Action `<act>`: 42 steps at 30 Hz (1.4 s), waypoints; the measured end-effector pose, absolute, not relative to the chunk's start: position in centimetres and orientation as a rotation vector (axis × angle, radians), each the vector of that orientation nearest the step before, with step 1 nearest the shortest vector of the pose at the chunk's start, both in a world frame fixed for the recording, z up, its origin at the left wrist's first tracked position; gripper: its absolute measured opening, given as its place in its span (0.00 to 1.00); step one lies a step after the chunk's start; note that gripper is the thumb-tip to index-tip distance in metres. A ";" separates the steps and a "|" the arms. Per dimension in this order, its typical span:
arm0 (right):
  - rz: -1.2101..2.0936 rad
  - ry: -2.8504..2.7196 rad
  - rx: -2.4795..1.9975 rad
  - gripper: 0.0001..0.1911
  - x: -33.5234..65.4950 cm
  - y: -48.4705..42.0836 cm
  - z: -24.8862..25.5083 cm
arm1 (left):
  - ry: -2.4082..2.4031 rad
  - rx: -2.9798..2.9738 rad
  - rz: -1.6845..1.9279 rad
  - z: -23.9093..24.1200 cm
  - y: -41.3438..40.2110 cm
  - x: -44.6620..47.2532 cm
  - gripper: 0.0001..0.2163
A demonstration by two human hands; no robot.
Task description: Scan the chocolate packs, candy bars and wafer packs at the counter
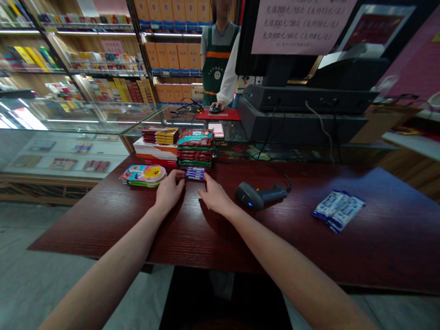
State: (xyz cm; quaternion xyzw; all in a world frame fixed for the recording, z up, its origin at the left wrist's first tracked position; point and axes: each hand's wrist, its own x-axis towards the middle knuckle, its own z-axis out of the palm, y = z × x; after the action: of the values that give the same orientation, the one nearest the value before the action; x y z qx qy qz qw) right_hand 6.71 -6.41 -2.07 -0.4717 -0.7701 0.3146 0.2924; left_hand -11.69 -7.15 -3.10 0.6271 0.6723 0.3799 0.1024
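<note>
A small stack of purple-wrapped bars (195, 173) lies on the dark red wooden table, between my hands. My left hand (169, 189) touches or nearly touches its left end, fingers stretched out and thumb apart. At the right end rest the fingertips of my right hand (216, 195), its thumb also apart and nothing in its palm. Left of my left hand lie flat packs with a yellow cartoon figure (153, 173). Just behind the purple bars stands a stack of red and green snack packets (195, 149).
A barcode scanner (257, 196) lies right of my right hand, its cable running back. Blue-white packets (339, 209) lie farther right. Red and yellow packs (160, 135) top a white-orange box (151, 149). Behind the glass counter, a person in a green apron (216, 68) has a hand on a mouse.
</note>
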 end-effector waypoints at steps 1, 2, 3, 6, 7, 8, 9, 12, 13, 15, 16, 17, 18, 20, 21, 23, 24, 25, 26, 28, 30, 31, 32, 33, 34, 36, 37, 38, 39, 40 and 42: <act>0.840 -2.058 -1.258 0.34 6.7 -6.4 -2.0 | 1.986 1.849 1.117 -3.1 -7.2 -11.7 0.10; 0.840 -2.064 -1.260 0.34 6.7 -6.4 -2.0 | 1.989 1.846 1.111 -3.0 -7.2 -11.6 0.10; 0.839 -2.069 -1.263 0.34 6.7 -6.4 -1.9 | 1.994 1.844 1.104 -3.0 -7.2 -11.6 0.10; 0.822 -2.086 -1.283 0.35 6.6 -6.5 -1.9 | 2.024 1.842 1.075 -2.8 -7.4 -11.5 0.10; 0.815 -2.097 -1.292 0.35 6.5 -6.5 -1.9 | 2.035 1.839 1.065 -2.7 -7.4 -11.5 0.10; 0.807 -2.110 -1.301 0.36 6.5 -6.5 -1.8 | 2.044 1.836 1.053 -2.6 -7.4 -11.4 0.10; 0.801 -2.122 -1.312 0.36 6.4 -6.6 -1.8 | 2.048 1.834 1.040 -2.5 -7.5 -11.4 0.10; 0.792 -2.150 -1.336 0.37 6.4 -6.7 -1.7 | 2.039 1.833 1.008 -2.3 -7.5 -11.2 0.10; 0.790 -2.155 -1.338 0.37 6.4 -6.7 -1.7 | 2.041 1.832 1.000 -2.3 -7.6 -11.2 0.10; 0.793 -2.163 -1.332 0.36 6.4 -6.7 -1.7 | 2.049 1.831 0.991 -2.2 -7.6 -11.1 0.10; 0.794 -2.165 -1.327 0.36 6.5 -6.7 -1.7 | 2.054 1.832 0.989 -2.1 -7.6 -11.1 0.10; 0.795 -2.163 -1.325 0.36 6.5 -6.7 -1.7 | 2.058 1.835 0.990 -2.1 -7.6 -11.1 0.10; 0.796 -2.160 -1.321 0.36 6.5 -6.6 -1.7 | 2.059 1.839 0.991 -2.1 -7.6 -11.1 0.10; 0.798 -2.149 -1.314 0.36 6.6 -6.6 -1.8 | 2.058 1.846 0.995 -2.1 -7.6 -11.1 0.10; 0.802 -2.144 -1.308 0.36 6.6 -6.6 -1.8 | 2.056 1.849 0.996 -2.1 -7.6 -11.1 0.10; 0.811 -2.134 -1.295 0.36 6.7 -6.5 -1.9 | 2.049 1.861 0.995 -2.3 -7.6 -11.2 0.11; 0.814 -2.130 -1.288 0.36 6.7 -6.5 -2.0 | 2.048 1.871 0.996 -2.3 -7.6 -11.2 0.11; 0.816 -2.126 -1.280 0.37 6.7 -6.4 -2.0 | 2.048 1.884 1.001 -2.4 -7.5 -11.3 0.11; 0.819 -2.124 -1.274 0.37 6.7 -6.4 -2.1 | 2.048 1.900 1.011 -2.6 -7.5 -11.3 0.12; 0.820 -2.115 -1.267 0.37 6.7 -6.2 -2.3 | 2.037 1.938 1.050 -2.9 -7.4 -11.4 0.13; 0.817 -2.103 -1.262 0.37 6.8 -6.1 -2.4 | 2.013 1.982 1.100 -3.2 -7.3 -11.5 0.14; 0.812 -2.097 -1.259 0.37 6.8 -6.0 -2.4 | 2.000 2.008 1.124 -3.3 -7.2 -11.5 0.14; 0.805 -2.091 -1.258 0.37 6.8 -6.0 -2.4 | 1.988 2.035 1.145 -3.4 -7.2 -11.5 0.15; 0.798 -2.089 -1.256 0.37 6.9 -6.0 -2.3 | 1.975 2.067 1.162 -3.4 -7.2 -11.5 0.15; 0.792 -2.090 -1.253 0.36 6.9 -6.0 -2.1 | 1.960 2.103 1.174 -3.4 -7.1 -11.5 0.15; 0.775 -2.096 -1.249 0.35 7.0 -6.0 -1.6 | 1.930 2.177 1.185 -3.3 -7.1 -11.3 0.15; 0.761 -2.097 -1.248 0.35 7.1 -6.0 -1.3 | 1.917 2.211 1.186 -3.2 -7.1 -11.1 0.15; 0.744 -2.097 -1.247 0.34 7.2 -6.0 -1.0 | 1.904 2.243 1.187 -3.1 -7.1 -11.0 0.16; 0.724 -2.095 -1.249 0.34 7.3 -6.0 -0.6 | 1.890 2.272 1.186 -3.0 -7.0 -10.8 0.16; 0.704 -2.093 -1.253 0.33 7.4 -6.0 -0.3 | 1.876 2.299 1.183 -2.8 -7.0 -10.6 0.16; 0.670 -2.093 -1.252 0.32 7.8 -5.9 0.6 | 1.838 2.347 1.167 -2.5 -6.9 -10.1 0.15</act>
State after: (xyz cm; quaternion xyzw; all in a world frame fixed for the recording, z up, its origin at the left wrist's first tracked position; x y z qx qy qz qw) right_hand 7.79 -5.93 0.56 -0.4719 -0.7891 0.2525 0.3016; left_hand -10.09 -6.91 -2.51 0.7328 0.5740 0.3643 -0.0300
